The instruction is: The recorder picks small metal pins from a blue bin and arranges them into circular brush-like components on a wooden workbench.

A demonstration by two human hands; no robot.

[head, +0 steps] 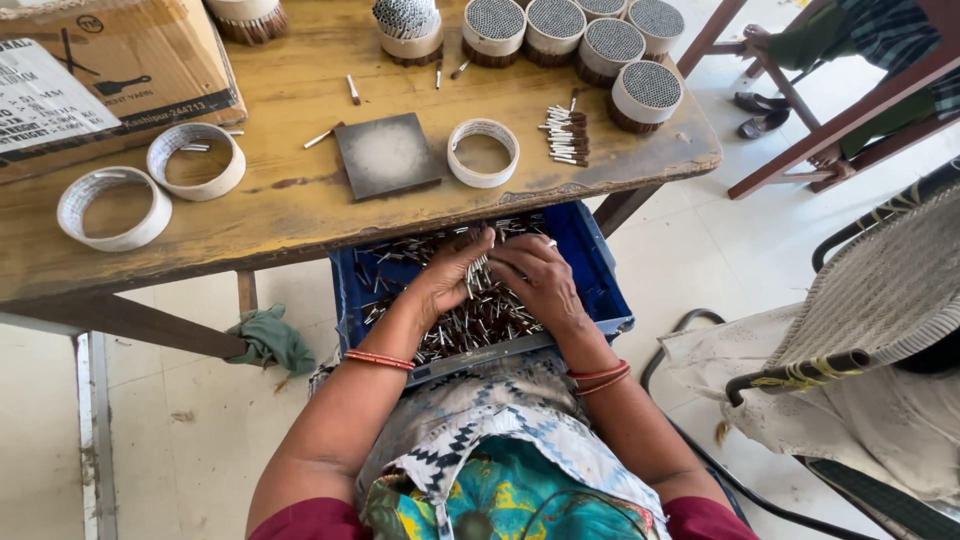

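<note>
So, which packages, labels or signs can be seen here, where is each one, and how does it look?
Cardboard box: far left corner of the wooden table; brown, rectangular, with black printing on its side.
Paper label: stuck on the box's left part; white, rectangular, with black print.
No screens or signs show.

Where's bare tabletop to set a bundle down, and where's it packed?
Bare wood: the table's near edge below the dark square plate, and between the cardboard box and that plate, bar a few strays. Crowded: filled rolls at the far right; both hands fill the blue crate.
</note>
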